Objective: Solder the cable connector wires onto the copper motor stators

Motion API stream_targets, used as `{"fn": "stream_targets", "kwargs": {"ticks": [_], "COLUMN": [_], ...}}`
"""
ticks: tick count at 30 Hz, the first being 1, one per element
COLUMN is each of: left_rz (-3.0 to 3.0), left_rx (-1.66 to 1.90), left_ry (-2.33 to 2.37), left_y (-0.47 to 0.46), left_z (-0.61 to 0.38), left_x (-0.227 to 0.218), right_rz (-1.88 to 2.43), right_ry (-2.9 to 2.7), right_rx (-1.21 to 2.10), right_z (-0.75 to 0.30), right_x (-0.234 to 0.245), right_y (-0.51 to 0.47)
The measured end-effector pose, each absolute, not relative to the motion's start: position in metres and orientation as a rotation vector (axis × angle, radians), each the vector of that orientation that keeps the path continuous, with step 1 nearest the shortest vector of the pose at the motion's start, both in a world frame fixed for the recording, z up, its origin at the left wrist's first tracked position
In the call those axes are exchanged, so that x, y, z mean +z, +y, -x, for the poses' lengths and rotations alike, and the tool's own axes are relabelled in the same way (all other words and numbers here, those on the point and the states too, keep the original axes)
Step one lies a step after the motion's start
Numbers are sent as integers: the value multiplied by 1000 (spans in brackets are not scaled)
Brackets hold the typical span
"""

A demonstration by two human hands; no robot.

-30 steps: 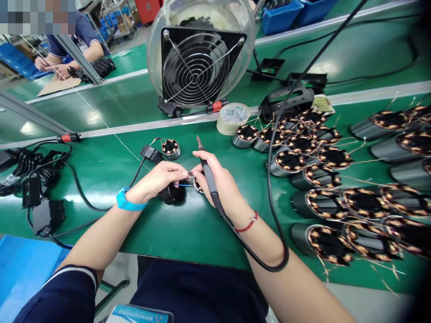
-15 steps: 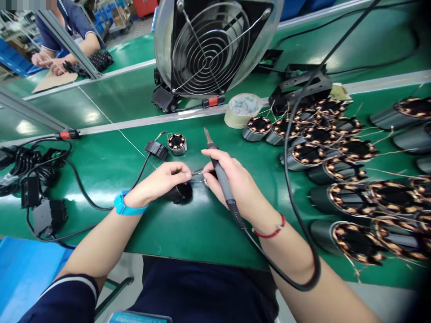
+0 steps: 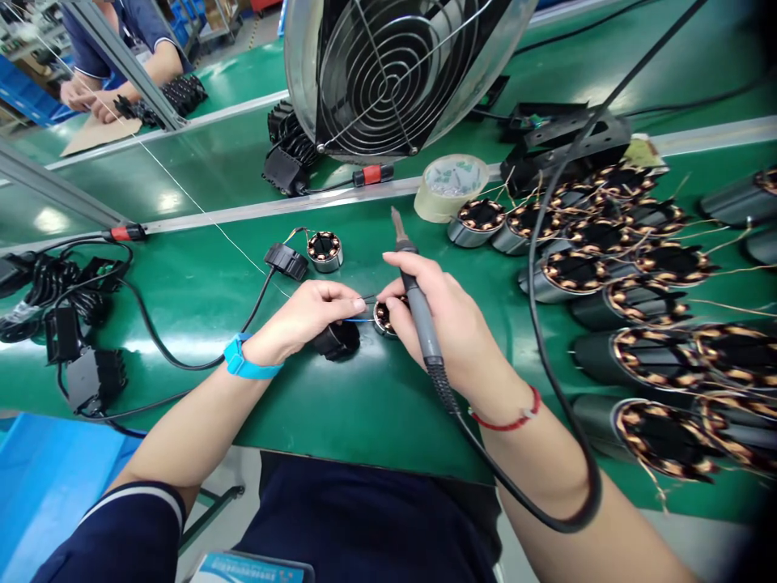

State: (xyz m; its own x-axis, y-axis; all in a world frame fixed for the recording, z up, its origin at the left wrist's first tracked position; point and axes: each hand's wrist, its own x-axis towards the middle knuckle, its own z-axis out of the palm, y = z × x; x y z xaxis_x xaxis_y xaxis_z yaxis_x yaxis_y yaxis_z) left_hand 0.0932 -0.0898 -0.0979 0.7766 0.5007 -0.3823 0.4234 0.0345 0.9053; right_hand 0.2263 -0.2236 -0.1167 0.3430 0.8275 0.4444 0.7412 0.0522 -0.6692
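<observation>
My right hand is wrapped around a grey soldering iron, whose tip points up and away from me. The fingertips of that hand also touch a small copper-wound stator, partly hidden behind them. Facing it, my left hand pinches thin wires between thumb and fingertips; a blue wire runs from there to the stator. Just under the left fingers sits a round black cap. Beyond the hands lie another stator and a black round part on a cable, joined by thin wires.
Many stators fill the right side near a tape roll. A fan stands at the back. Black cables and connector boxes lie left. The iron's cord loops over my right forearm. A co-worker's hands show far left.
The view has shifted a little. Both hands have moved slightly right, and more of the stator at my right fingertips shows. The iron remains in my right hand.
</observation>
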Motion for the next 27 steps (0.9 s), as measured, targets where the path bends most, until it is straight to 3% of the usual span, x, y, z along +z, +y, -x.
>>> {"fn": "stream_targets", "kwargs": {"ticks": [8,15,22,27], "left_rz": [-1856,-1962,-2325,-2264], "left_rx": [-287,-178,-400,-269], "left_ry": [472,356,373,370], "left_y": [-68,-63,-65,-71], "left_z": [-78,-67,-55,-56], "left_x": [-81,-87,-76,-67], "right_rz": [1720,1593,1682,1700], "right_ry": [-1318,-1387,-1685,-1702], "right_rx": [152,75,-108,-187], "right_z": [-227,-216,-196,-192], "right_x": [-114,-117,-126,-123], "right_y": [-225,-225,-221,-220]}}
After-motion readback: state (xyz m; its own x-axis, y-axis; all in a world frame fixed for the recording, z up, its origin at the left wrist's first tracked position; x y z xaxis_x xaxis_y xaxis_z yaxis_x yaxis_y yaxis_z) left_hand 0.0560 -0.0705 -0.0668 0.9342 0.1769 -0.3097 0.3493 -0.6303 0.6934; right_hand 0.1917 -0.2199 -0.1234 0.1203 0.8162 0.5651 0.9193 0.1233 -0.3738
